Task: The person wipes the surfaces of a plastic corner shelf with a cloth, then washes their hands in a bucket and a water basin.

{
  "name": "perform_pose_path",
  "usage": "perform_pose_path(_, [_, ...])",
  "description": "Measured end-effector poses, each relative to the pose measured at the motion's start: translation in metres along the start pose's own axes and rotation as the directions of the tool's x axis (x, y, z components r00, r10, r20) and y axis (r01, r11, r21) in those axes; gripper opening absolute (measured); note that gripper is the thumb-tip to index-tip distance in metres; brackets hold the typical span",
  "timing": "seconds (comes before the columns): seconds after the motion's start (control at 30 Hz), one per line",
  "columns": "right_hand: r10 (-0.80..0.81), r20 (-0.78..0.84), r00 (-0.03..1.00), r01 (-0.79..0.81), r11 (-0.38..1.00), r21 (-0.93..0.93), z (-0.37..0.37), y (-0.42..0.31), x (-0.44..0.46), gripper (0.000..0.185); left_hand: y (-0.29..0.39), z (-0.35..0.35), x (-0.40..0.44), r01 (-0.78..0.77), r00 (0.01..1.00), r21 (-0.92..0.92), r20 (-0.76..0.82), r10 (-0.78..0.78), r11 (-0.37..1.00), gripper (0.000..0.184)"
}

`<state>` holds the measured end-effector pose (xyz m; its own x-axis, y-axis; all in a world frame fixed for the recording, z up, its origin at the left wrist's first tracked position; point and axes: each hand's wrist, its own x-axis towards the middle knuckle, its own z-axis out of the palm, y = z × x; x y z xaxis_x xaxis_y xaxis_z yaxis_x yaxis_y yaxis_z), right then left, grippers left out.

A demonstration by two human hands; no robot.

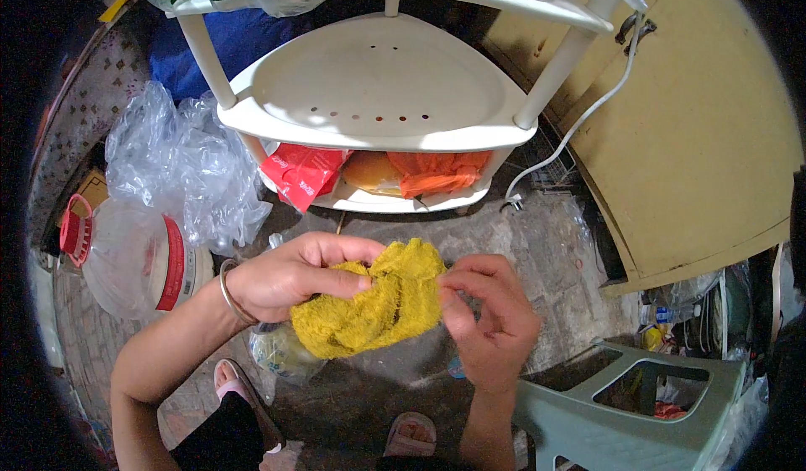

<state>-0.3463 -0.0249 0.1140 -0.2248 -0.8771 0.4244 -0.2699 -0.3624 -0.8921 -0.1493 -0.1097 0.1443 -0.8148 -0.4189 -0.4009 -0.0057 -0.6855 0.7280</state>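
A crumpled yellow cloth (369, 307) with a fuzzy, towel-like surface hangs between my two hands, above the floor. My left hand (294, 278), with a bracelet (232, 293) at the wrist, grips its left and upper part between thumb and fingers. At the cloth's right edge my right hand (491, 316) pinches it between thumb and fingertips. Dark marks show along the folds in the middle. Just beyond the cloth stands a white corner shelf (378, 127), apart from both hands.
On the lower shelf lie a red packet (304, 173) and an orange bag (441, 171). Clear plastic bags (180, 160) and a large bottle with a red cap (126, 253) are at left. A grey-green stool (638, 404) stands at right, near a yellowish cabinet door (688, 135) and white cable (579, 122).
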Motion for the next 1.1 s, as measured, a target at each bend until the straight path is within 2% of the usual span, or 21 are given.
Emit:
perform_pose_path(0.2, [-0.106,0.049,0.993,0.111,0.986,-0.125,0.005,-0.006,0.001,0.018,0.002,0.007,-0.002,-0.019,1.0,0.09,0.013,0.018,0.996,0.034])
perform_pose_path(0.5, [-0.153,0.038,0.988,0.157,0.974,-0.161,0.009,0.0,-0.002,0.02,0.002,0.01,-0.004,-0.02,1.0,0.13,0.006,0.02,0.991,0.034])
perform_pose_path(0.73, [-0.156,0.025,0.987,0.158,0.971,-0.18,0.011,-0.002,-0.001,0.02,0.002,0.011,-0.006,-0.023,1.0,0.13,0.004,0.023,0.991,0.036])
perform_pose_path(1.1, [-0.106,0.005,0.994,0.105,0.973,-0.204,0.013,-0.005,-0.002,0.013,0.003,0.014,-0.009,-0.057,0.998,0.254,0.011,0.056,0.965,0.039])
